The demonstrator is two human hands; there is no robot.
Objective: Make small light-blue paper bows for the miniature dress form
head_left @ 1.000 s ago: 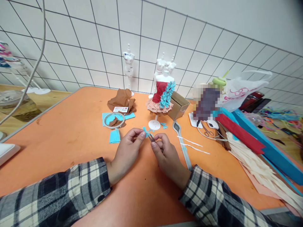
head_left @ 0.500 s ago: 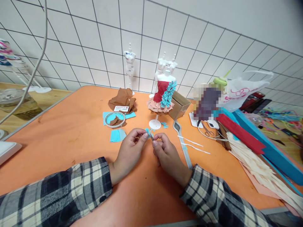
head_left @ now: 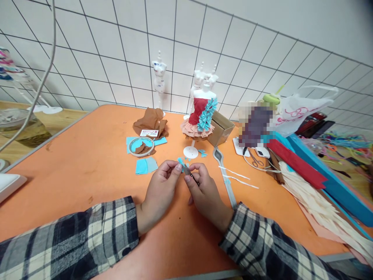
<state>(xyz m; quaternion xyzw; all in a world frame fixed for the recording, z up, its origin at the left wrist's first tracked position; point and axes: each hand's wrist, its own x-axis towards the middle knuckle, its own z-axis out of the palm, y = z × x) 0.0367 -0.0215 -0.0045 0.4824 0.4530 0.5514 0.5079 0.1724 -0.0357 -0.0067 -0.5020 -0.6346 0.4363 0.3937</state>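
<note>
Near dress form [head_left: 200, 113]: left hand [head_left: 159, 188] pinched blue paper bow [head_left: 181, 162]; right hand [head_left: 205, 192] gripped thin dark tool [head_left: 191, 177] against it. Tugging might tear paper.

Open orange table [head_left: 81, 171] lies left of your left hand [head_left: 159, 192]; ahead, blue scraps [head_left: 145, 166] and the dress form's round base [head_left: 190, 152] crowd you, a long grey tool [head_left: 227, 181] running just beside your right hand [head_left: 205, 192].
</note>
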